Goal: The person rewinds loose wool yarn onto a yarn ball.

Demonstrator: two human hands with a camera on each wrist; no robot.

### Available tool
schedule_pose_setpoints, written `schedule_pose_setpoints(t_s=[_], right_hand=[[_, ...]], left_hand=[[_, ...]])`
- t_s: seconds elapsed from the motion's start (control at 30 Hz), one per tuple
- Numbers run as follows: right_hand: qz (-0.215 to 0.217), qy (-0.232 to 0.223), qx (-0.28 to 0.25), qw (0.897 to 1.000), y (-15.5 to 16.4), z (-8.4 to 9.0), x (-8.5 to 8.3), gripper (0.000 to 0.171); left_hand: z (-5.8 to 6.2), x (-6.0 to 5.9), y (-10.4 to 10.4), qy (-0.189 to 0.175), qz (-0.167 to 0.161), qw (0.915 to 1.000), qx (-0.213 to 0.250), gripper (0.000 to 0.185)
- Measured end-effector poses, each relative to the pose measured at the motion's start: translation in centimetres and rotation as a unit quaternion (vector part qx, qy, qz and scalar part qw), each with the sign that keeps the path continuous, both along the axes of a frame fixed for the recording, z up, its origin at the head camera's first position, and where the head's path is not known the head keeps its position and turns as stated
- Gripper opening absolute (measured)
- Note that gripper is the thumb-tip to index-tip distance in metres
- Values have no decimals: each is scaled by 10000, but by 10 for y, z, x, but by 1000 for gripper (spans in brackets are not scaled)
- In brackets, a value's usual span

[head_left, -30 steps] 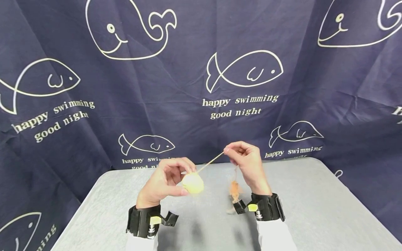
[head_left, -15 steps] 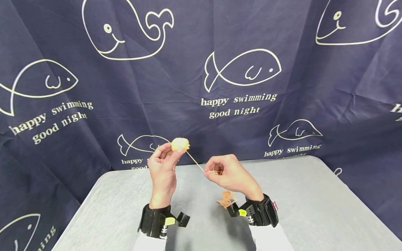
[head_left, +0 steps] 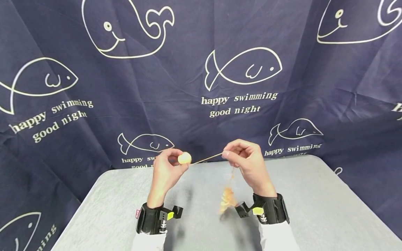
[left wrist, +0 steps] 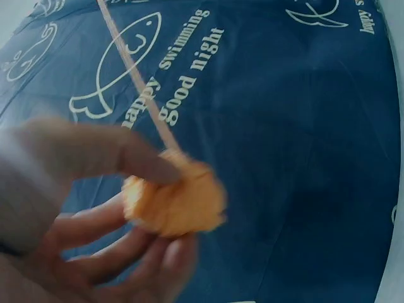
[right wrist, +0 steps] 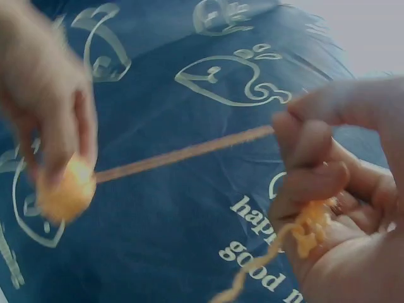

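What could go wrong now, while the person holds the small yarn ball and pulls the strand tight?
1. The left hand only pinches the small yarn ball with its fingertips, so the taut strand might pull it free.
2. The loose yarn hanging from the right hand above the table looks crinkled and could tangle.

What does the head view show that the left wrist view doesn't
Only the head view shows the right hand pinching the yarn strand, the loose yarn tail dangling below it, the grey table and both wrist bands. Only the left wrist view shows, from close up, the left hand's fingers curled round the small yarn ball, where the strand leaves it. Both show the left hand holding the ball, the strand running off it, and the navy fish-print cloth behind.
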State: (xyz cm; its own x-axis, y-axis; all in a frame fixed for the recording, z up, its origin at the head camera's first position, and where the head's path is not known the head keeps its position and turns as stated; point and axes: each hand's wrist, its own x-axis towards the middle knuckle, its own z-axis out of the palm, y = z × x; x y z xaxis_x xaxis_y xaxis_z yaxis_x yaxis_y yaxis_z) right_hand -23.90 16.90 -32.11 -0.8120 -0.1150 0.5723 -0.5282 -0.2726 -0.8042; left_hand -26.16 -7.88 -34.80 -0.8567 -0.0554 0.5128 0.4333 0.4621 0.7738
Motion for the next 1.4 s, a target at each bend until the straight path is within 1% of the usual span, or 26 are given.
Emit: schedule_pose_setpoints(t_s=[0.07,0.1,0.13,0.17,0.23,0.3,0.37,0.47,0.53,0.57,0.6,0.67,0.73,0.8,0.87,0.9,0.93,0.97,1.0,1.03,1.1,1.2,1.23,1.27,1.33,1.4], right_hand=[[158,-280,-663,9973,1,1,-2,19],[165,-422,-914,9948,0,1,-3,22],[114,-559,-1106,9922,0,0,-4,24],[33,-688,-1257,9897,0,0,-5,25],[-180,-908,-1451,9851,-1,-1,-8,26],[-358,-1054,-1500,9824,-2,-4,-11,25],[-515,-1112,-1386,9827,-3,-7,-15,25],[-734,-1101,-927,9869,-3,-12,-19,20],[-861,-1037,-428,9900,-4,-16,-21,11],[-909,-972,-127,9910,-5,-17,-22,7],[-939,-897,212,9913,-5,-19,-23,4],[-897,-685,914,9894,-7,-21,-23,8],[-761,-391,1613,9832,-10,-22,-22,7],[-632,-54,2274,9717,-14,-21,-21,4],[-439,230,2741,9604,-17,-20,-18,3],[-360,343,2930,9548,-19,-20,-16,4],[-281,423,3081,9500,-21,-19,-15,5],[-198,476,3184,9465,-22,-18,-13,7],[-120,506,3259,9440,-24,-17,-12,9],[-55,522,3309,9422,-24,-16,-10,9],[-5,571,3339,9409,-25,-15,-7,11],[-69,685,3155,9464,-24,-12,-3,11],[-97,698,3020,9507,-22,-11,-2,10],[-126,708,2839,9562,-21,-10,-2,9],[-179,648,2334,9700,-17,-9,-2,7],[-281,497,1720,9834,-13,-8,-2,5]], left_hand=[[1,1,-4,-389,-550,9972,-325,29],[1,2,-5,-548,-908,9932,-482,29],[1,2,-6,-679,-1328,9870,-603,29],[1,3,-7,-801,-1797,9781,-681,29],[1,4,-9,-943,-2720,9543,-806,30],[1,6,-9,-1036,-3586,9245,-773,32],[3,7,-9,-1036,-4331,8938,-534,33],[6,9,-8,-806,-5167,8521,188,35],[7,10,-5,-523,-5523,8276,855,36],[8,10,-4,-377,-5614,8177,1214,35],[8,10,-2,-228,-5630,8113,1562,35],[8,11,1,27,-5455,8068,2269,35],[8,11,4,151,-5101,8064,2987,36],[8,13,6,188,-4662,8037,3694,39],[9,14,9,151,-4164,7978,4358,41],[10,14,10,138,-3883,7972,4621,41],[10,14,12,140,-3576,7995,4824,39],[11,13,13,159,-3243,8049,4967,37],[11,12,14,189,-2883,8135,5047,35],[11,11,15,256,-2503,8287,5000,32],[10,8,17,437,-1783,8664,4643,29],[5,3,18,727,-838,9271,3580,31],[3,1,17,793,-572,9451,3117,32],[1,0,16,842,-368,9601,2643,32],[-2,-1,13,800,-72,9823,1694,31],[-3,-1,9,535,-15,9948,868,30]])
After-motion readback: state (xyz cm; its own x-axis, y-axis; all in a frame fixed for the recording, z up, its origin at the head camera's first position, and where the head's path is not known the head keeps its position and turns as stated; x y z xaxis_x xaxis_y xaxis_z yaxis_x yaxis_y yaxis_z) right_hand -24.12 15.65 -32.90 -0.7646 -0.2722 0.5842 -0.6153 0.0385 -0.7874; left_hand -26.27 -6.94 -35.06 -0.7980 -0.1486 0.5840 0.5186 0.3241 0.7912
